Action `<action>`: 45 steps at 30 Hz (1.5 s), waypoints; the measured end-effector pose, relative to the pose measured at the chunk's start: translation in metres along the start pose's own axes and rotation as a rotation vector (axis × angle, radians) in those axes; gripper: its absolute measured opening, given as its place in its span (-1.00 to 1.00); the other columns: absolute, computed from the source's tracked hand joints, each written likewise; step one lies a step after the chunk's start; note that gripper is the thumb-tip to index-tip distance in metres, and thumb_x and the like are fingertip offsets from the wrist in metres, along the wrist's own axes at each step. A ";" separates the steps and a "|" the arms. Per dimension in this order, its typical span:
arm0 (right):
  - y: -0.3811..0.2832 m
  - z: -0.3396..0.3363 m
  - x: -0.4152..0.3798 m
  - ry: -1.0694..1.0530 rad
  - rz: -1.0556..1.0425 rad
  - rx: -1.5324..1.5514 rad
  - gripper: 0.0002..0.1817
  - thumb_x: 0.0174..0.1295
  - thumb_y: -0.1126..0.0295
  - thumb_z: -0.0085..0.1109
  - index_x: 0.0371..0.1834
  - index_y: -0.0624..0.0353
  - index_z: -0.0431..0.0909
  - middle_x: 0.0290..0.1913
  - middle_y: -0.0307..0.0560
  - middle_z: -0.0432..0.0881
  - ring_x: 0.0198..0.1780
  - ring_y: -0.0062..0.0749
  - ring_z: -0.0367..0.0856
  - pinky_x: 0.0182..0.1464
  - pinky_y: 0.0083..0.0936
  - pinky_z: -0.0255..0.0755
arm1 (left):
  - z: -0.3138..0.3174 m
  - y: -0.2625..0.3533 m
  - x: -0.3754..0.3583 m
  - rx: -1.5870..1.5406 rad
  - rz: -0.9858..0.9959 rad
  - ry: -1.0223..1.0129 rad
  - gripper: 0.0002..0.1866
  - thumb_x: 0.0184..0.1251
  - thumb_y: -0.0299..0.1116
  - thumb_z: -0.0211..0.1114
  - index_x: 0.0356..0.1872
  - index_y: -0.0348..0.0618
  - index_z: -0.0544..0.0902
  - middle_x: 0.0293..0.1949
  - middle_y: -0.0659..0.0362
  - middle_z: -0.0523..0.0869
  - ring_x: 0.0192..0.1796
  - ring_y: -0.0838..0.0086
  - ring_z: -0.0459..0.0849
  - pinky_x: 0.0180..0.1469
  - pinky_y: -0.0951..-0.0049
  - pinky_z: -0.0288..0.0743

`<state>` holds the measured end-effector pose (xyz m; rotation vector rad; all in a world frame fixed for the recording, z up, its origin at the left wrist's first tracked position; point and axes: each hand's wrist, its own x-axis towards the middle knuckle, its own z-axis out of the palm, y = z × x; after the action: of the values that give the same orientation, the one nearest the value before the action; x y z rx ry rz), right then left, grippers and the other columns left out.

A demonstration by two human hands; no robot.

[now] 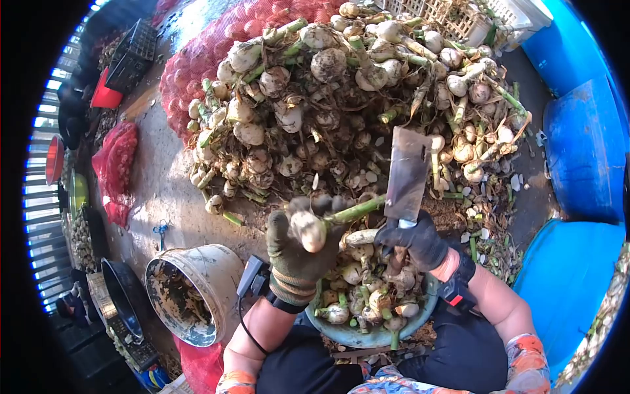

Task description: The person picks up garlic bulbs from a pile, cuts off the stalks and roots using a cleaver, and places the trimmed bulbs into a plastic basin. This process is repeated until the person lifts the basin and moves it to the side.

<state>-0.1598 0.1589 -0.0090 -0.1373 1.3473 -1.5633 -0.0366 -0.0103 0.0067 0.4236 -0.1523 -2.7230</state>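
Observation:
A garlic bulb (pixel 310 233) with a thick green stem is held in my left hand (pixel 298 246), which wears a dark, dirty glove. The stem points right, towards the blade. In my gloved right hand (pixel 413 241) is the handle of a cleaver (pixel 407 174), its wide blade upright and beside the stem's end. Whether blade and stem touch is unclear. Below both hands, between my knees, a light blue basin (pixel 367 338) holds garlic bulbs with short stems. A large heap of garlic (pixel 328 65) with stems and dry leaves rises in front.
Red mesh sacks (pixel 180 98) lie behind the heap. A white bucket (pixel 223 269) rests on its side at the left. Blue tubs (pixel 584 151) stand at the right. Cut stems and scraps (pixel 489 243) litter the floor. People are partly visible at the far left.

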 end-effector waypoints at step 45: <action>-0.011 -0.021 -0.005 -0.001 -0.301 -0.985 -0.86 -0.05 0.41 0.25 -0.45 0.20 0.53 -0.53 -0.05 0.56 -0.48 -0.23 0.58 -0.40 -0.37 0.45 | -0.013 0.023 0.031 1.948 0.167 -0.093 -0.28 -0.20 -0.18 0.58 -0.03 -0.24 0.38 -0.28 0.09 0.63 -0.23 0.37 0.63 -0.17 0.40 0.53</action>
<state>-0.1770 0.1749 -0.0056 -0.9739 2.0578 -0.9836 -0.0520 -0.0439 -0.0099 0.6060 -2.5866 -1.4895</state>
